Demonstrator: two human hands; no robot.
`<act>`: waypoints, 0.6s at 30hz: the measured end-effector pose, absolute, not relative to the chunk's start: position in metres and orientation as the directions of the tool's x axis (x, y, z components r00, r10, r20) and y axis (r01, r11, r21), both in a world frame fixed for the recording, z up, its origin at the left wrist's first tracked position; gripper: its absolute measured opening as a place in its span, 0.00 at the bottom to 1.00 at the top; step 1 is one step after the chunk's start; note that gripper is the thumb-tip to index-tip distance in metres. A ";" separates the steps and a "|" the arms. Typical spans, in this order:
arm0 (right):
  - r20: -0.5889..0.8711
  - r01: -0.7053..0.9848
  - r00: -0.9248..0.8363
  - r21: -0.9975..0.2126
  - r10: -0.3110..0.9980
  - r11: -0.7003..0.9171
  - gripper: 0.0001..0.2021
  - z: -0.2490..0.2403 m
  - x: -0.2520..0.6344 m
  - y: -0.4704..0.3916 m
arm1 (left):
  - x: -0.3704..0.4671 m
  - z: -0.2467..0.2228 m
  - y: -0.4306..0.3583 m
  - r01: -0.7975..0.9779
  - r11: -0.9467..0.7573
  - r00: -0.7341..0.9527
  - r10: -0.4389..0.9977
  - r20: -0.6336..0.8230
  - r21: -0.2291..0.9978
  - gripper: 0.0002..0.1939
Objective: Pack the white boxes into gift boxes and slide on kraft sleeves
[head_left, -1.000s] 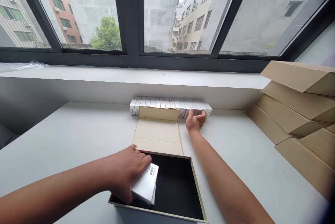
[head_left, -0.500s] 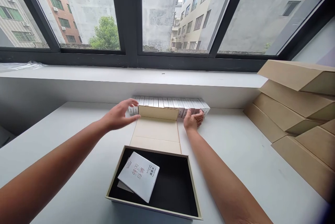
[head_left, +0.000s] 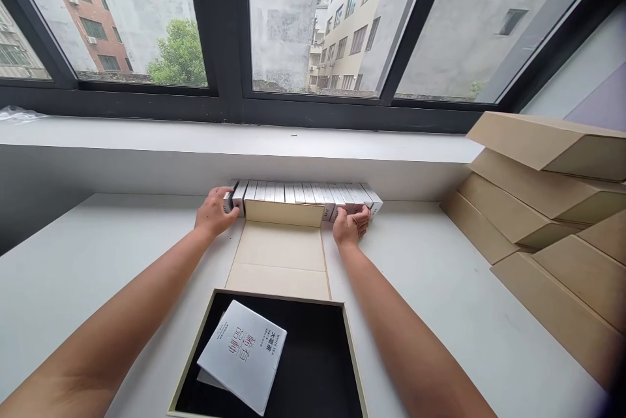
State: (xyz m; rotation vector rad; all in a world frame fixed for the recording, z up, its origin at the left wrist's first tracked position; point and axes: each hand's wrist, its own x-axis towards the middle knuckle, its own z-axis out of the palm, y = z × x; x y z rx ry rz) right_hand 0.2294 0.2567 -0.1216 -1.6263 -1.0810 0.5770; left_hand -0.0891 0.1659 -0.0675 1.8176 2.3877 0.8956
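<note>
Box [head_left: 227, 202] fills left hand's grip [head_left: 213, 214]; right hand [head_left: 349, 225] touches row [head_left: 289, 192], its grip unclear.

Smooth, sheeny card packet [head_left: 244, 359], matt box lining [head_left: 313, 353], matt cardboard cartons [head_left: 533, 137].

The upper box [head_left: 243, 358] reads "WHITE TEA", "稀有品种".
</note>
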 end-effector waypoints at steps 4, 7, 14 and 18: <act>0.145 0.362 0.481 -0.931 0.865 -0.045 0.34 -0.121 0.229 0.258 | -0.093 -0.072 0.169 0.873 0.143 -0.332 0.875 0.353 0.467 0.27; 0.153 0.367 0.486 -0.929 0.861 -0.042 0.35 -0.122 0.228 0.259 | -0.088 -0.076 0.172 0.864 0.099 -0.315 0.871 0.377 0.493 0.26; 0.173 0.377 0.491 -0.926 0.854 -0.029 0.35 -0.122 0.228 0.260 | -0.098 -0.084 0.175 0.744 0.161 -0.494 0.785 0.373 0.648 0.26; 0.178 0.378 0.494 -0.926 0.851 -0.026 0.34 -0.122 0.228 0.259 | -0.118 -0.092 0.176 0.590 0.168 -0.616 0.726 0.306 0.789 0.36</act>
